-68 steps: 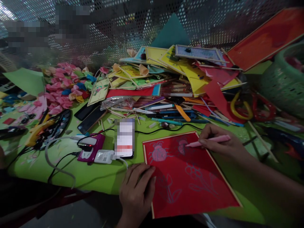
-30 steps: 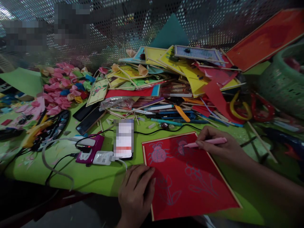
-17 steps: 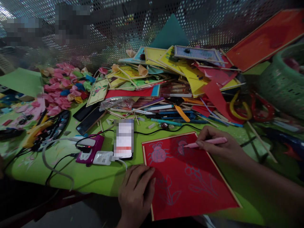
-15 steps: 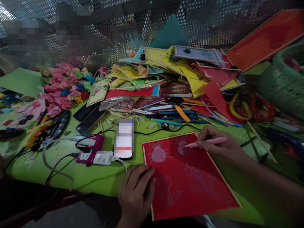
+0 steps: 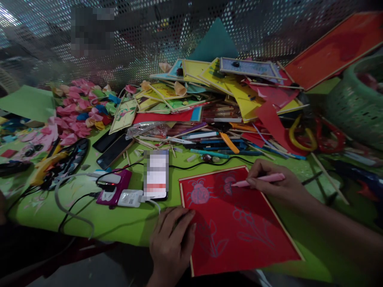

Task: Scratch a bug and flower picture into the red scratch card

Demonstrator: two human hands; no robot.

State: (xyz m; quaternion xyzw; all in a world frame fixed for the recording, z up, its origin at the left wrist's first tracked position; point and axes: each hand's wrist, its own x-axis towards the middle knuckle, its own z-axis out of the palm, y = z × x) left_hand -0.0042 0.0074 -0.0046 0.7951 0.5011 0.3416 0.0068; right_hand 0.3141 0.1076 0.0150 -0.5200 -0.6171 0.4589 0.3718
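Note:
A red card (image 5: 239, 235) edged with thin wooden sticks lies on the green table (image 5: 128, 223) in front of me. Pale drawings of bugs and flowers cover it. My right hand (image 5: 275, 185) is closed on a pink pen (image 5: 259, 180), whose tip rests on a bug drawing near the card's far edge. My left hand (image 5: 172, 243) lies on the card's near left corner, fingers bent and pressed down on it.
A phone (image 5: 156, 173) lies left of the card, beside a power bank (image 5: 115, 190) with cables. Behind are loose pens (image 5: 209, 139), a heap of coloured framed cards (image 5: 221, 83), paper flowers (image 5: 80, 109), scissors (image 5: 317, 135) and a green basket (image 5: 359, 99) at right.
Almost nothing: the pen tip makes small shifts over the same bug drawing, and my left hand stays on the card's corner.

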